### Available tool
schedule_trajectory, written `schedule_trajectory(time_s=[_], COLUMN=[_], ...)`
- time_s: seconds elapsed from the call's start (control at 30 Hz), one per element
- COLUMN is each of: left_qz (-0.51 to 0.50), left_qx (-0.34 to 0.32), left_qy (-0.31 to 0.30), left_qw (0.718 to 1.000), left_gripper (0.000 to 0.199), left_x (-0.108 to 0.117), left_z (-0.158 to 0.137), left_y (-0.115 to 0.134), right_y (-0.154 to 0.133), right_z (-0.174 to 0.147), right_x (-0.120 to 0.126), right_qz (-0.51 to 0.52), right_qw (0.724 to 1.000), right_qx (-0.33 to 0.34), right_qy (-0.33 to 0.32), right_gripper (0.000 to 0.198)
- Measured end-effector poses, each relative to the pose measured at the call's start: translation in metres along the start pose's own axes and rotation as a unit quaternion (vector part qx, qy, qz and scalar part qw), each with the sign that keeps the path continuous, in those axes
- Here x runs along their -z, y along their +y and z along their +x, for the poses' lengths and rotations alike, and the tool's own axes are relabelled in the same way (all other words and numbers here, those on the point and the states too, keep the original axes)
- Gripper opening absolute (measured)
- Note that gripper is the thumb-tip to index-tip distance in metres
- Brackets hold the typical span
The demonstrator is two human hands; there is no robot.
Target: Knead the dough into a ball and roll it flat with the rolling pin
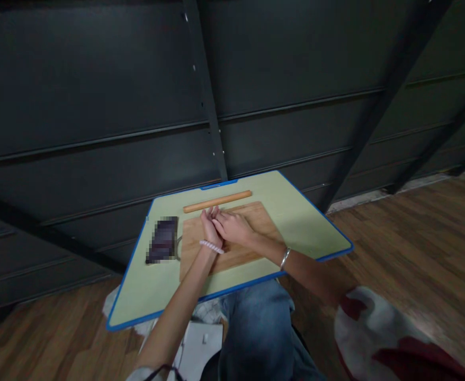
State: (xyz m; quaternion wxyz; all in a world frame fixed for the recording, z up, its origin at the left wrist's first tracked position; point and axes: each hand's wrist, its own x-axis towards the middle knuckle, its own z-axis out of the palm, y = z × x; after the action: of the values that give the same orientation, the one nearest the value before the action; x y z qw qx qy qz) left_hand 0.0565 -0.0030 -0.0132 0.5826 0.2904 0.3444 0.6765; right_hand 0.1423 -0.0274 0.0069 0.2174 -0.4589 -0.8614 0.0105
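My left hand (209, 228), with a pale twisted band at its wrist, is turned on its side above the wooden board (264, 222). Across its palm lies my right hand (234, 227), a silver bangle farther up that arm. The two hands are closed against each other, so whatever may be between the palms is hidden. Just beyond my fingertips a wooden rolling pin (216, 201) rests slantwise along the far side of the board.
A pale green table (312, 227) with a blue rim holds the board. Left of the board lies a blurred-out dark phone-like object (163, 241). Dark metal panels (296, 53) rise behind the table. Below are my jeans (256, 328) and a wooden floor (423, 227).
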Motion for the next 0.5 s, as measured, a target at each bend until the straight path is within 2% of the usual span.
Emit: schedule_trajectory(time_s=[0.13, 0.23, 0.37, 0.5], left_qz=[-0.017, -0.033, -0.093, -0.12], left_qx=[0.006, 0.012, 0.039, 0.035], left_qy=[0.028, 0.046, 0.059, 0.043], left_qw=[0.999, 0.998, 0.993, 0.991], left_gripper=[0.031, 0.041, 0.035, 0.029], left_x=[0.009, 0.015, 0.019, 0.019], left_z=[0.003, 0.005, 0.005, 0.007], left_y=[-0.007, -0.009, -0.008, -0.01], right_y=[0.003, 0.003, 0.006, 0.01], right_z=[0.004, 0.013, 0.024, 0.03], right_x=[-0.004, -0.005, -0.005, -0.007], right_qz=[-0.025, -0.017, 0.015, 0.026], right_qw=[0.999, 0.998, 0.999, 0.998], right_qx=[0.035, 0.049, 0.011, -0.035], right_qy=[-0.013, -0.02, -0.036, -0.048], right_gripper=[0.037, 0.037, 0.041, 0.043])
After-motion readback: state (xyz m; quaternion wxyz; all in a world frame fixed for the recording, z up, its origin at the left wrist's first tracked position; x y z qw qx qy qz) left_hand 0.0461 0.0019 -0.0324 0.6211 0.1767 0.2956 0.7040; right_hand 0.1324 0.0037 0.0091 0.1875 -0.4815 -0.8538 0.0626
